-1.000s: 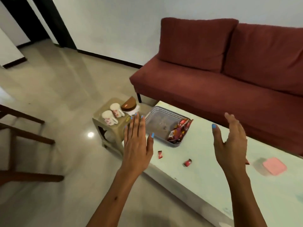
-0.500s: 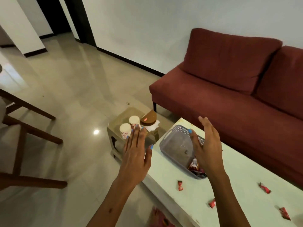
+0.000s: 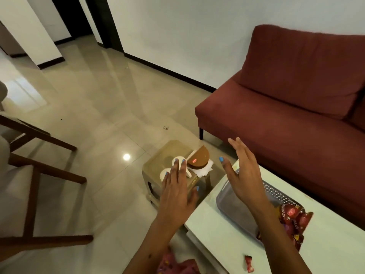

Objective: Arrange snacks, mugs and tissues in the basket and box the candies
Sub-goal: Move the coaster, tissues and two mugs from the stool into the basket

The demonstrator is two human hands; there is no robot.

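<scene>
Both hands empty, fingers spread: left hand [image 3: 176, 196] above mugs [image 3: 178, 168] on stool [image 3: 158, 165]; right hand [image 3: 244, 176] over basket [image 3: 274, 189] at table corner.

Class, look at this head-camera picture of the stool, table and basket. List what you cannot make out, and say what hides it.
Head view:
1. Mugs on the stool: the left hand covers them; the print is hidden.
2. Basket: the right hand and forearm hide part of its inside.
3. Snack packets: wording too blurred to read.
4. Candy: nearly cut off by the bottom edge.
5. Tissue holder: its red label is too small.
</scene>
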